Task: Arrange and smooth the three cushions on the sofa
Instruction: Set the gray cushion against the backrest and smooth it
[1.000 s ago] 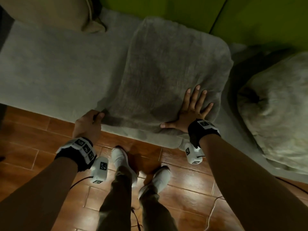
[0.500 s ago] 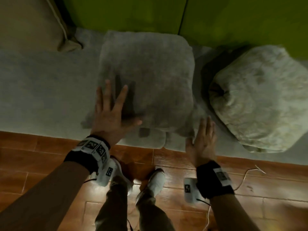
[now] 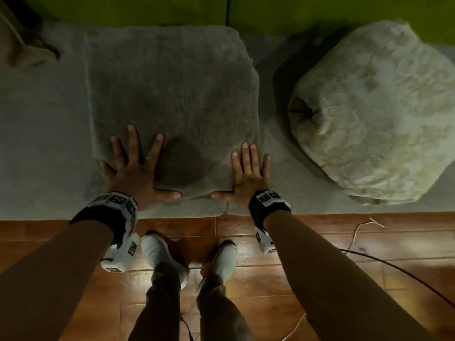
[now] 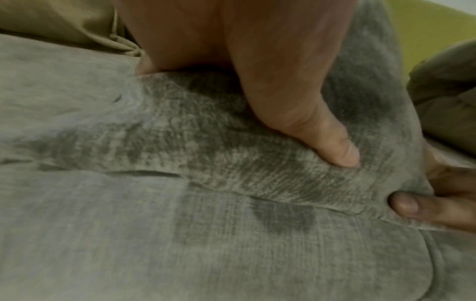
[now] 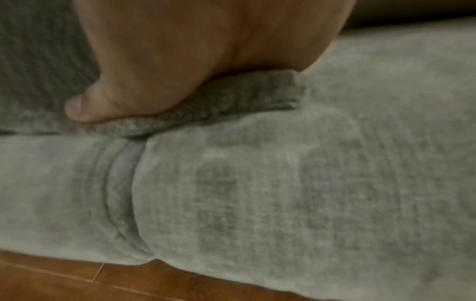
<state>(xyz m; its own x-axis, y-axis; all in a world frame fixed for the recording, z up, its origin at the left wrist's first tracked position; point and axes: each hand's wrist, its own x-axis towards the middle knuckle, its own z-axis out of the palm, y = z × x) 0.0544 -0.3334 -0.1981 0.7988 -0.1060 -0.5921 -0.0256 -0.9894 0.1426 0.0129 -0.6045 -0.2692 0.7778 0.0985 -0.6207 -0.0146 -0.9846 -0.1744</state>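
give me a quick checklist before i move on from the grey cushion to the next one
1. Both hands flat on the grey cushion: ok, left hand and right hand press its near edge, fingers straight.
2. Grey cushion lying flat on the sofa: ok.
3. Surface smooth: cannot tell, dark patches show in the pile.
4. Patterned cushion arranged: not ok, it sits bunched and askew at the right.
5. Tan cushion arranged: cannot tell, only a corner shows.
6. Cable on the floor to the right: not ok, mind your step.
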